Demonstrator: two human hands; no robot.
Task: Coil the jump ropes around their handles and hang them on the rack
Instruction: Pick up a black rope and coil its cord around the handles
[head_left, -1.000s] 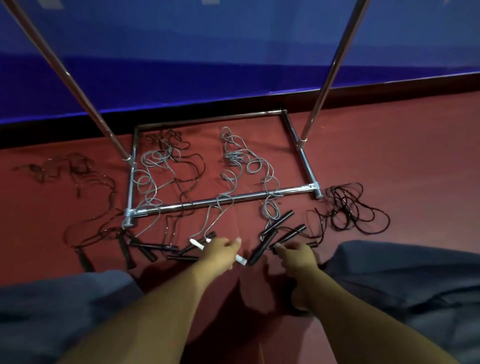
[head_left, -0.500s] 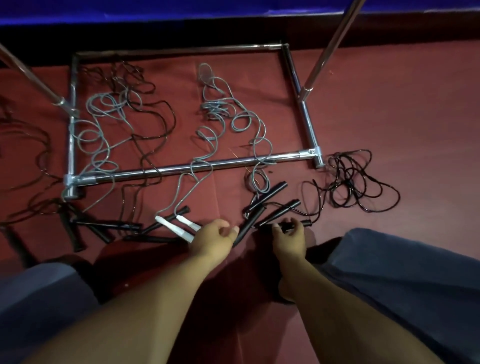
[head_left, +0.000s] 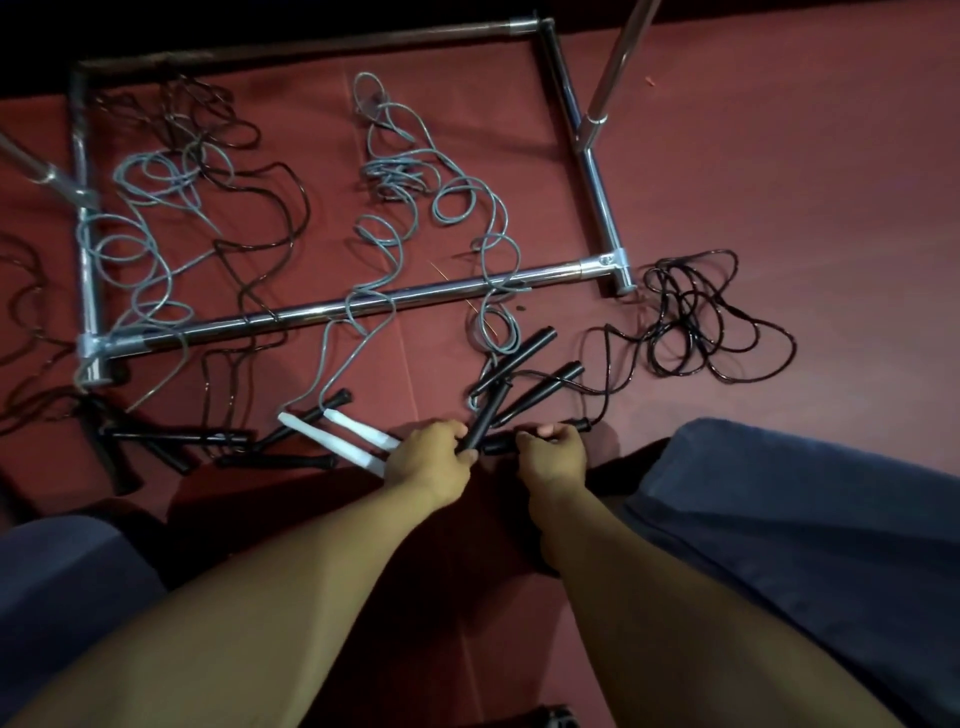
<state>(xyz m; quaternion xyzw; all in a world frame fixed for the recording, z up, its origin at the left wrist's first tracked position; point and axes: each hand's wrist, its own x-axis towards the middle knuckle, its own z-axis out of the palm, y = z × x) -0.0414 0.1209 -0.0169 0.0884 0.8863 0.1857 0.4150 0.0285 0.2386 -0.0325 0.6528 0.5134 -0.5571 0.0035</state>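
Note:
Several jump ropes lie tangled on the red floor around the chrome rack base (head_left: 332, 310). Grey ropes (head_left: 400, 171) and black ropes (head_left: 260, 208) sprawl inside the frame. My left hand (head_left: 428, 457) grips the lower end of an upright-slanting black handle (head_left: 485, 415). My right hand (head_left: 550, 452) holds another black handle (head_left: 501, 444) lying flat, whose thin black rope (head_left: 711, 317) bunches in loose loops to the right. Two white handles (head_left: 337, 439) lie just left of my left hand. Two more black handles (head_left: 524, 353) cross above my hands.
The rack's right upright (head_left: 615, 67) rises from the side bar; the left upright (head_left: 31, 161) leans out of frame. More black handles (head_left: 171, 439) lie at the left front corner. My knees in dark blue cloth (head_left: 810, 519) flank my arms.
The camera has tilted further down and closer. My left hand shifted right from the white handles onto a black handle. My right hand has closed around the flat black handle.

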